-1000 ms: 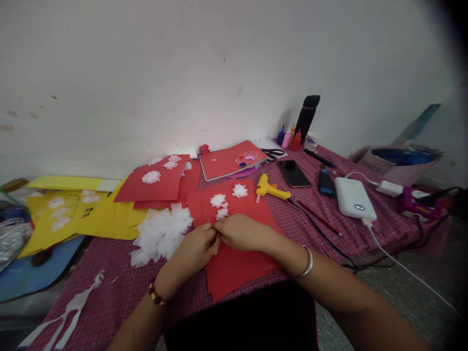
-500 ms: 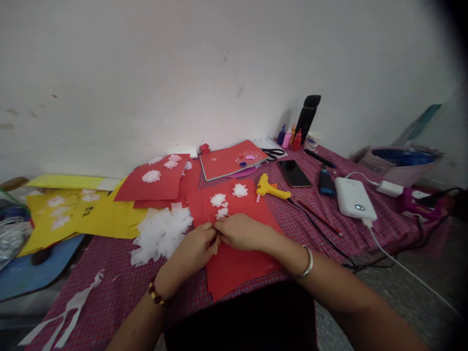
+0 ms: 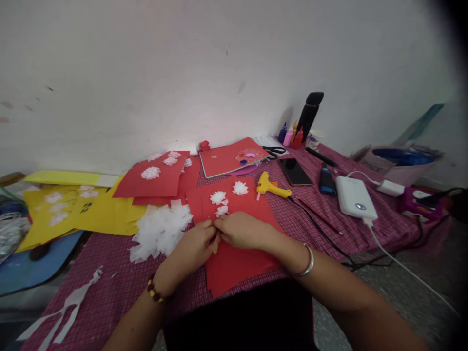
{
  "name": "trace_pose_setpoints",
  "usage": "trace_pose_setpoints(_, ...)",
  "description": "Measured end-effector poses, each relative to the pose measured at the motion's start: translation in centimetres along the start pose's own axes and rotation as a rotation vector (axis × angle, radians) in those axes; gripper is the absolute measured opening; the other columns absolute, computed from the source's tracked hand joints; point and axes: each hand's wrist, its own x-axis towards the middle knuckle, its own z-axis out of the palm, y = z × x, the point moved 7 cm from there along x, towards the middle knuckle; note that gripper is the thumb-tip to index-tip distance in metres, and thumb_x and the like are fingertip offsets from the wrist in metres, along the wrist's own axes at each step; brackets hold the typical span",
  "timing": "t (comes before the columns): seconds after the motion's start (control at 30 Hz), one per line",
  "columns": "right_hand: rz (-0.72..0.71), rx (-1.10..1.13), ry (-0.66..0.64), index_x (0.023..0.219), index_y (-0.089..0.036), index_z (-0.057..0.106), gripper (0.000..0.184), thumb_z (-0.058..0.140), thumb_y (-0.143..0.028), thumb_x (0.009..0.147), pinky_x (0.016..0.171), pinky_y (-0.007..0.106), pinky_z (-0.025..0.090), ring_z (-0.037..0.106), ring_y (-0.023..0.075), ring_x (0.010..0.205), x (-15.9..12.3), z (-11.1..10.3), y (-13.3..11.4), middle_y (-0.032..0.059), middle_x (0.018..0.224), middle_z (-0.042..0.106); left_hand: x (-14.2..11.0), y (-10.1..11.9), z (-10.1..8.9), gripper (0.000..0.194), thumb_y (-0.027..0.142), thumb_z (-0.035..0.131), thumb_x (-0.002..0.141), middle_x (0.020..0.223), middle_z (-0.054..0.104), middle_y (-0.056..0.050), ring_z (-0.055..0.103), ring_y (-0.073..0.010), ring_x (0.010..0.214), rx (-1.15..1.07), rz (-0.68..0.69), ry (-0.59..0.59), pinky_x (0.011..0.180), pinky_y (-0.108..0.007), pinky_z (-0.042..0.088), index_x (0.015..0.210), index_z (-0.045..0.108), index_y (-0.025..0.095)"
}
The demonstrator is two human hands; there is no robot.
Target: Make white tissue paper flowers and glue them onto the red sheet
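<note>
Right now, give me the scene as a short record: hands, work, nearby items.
Left hand: fingers bent, meeting the right hand
Right hand: fingers bent down, tips hidden
Between hands: small tan piece, identity unclear
Red paper: under both hands, three white tufts visible
Glue gun: yellow, at red paper's right edge
White paper pile: left of red paper

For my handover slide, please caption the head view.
Left hand and right hand meet over red paper bearing white tufts, a yellow glue gun lying nearby.
</note>
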Motion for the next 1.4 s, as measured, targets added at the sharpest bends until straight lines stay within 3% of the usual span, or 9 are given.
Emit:
trace_pose_setpoints(0.5,-0.01,-0.013,-0.005,0.095,-0.011,0.061,0.021,0.043,-0.021,0.088,0.062,0.028,0.041,0.064,0.0203,0.076,-0.08,0.07,-0.11,0.0113,0.09,0.068,-0.23,0.5,-0.23,0.023,0.018,0.039,0.088,0.085,0.059,-0.006,0.055,-0.0159,0.082,0.008,0.016,0.008,0.078,-0.029,0.045,0.082,0.062,0.017)
trace_pose_setpoints(1.4,-0.01,0.025,-0.028,0.094,-0.011,0.061,0.021,0.044,-0.02,0.086,0.063,0.028,0.04,0.063,0.0199,0.077,-0.01,0.26,-0.08,0.0118,0.09,0.068,-0.31,0.5,0.06,0.022,0.016,0.039,0.089,0.086,0.056,-0.006,0.054,-0.016,0.082,0.023,0.029,-0.016,0.077,-0.03,0.046,0.09,0.061,0.016)
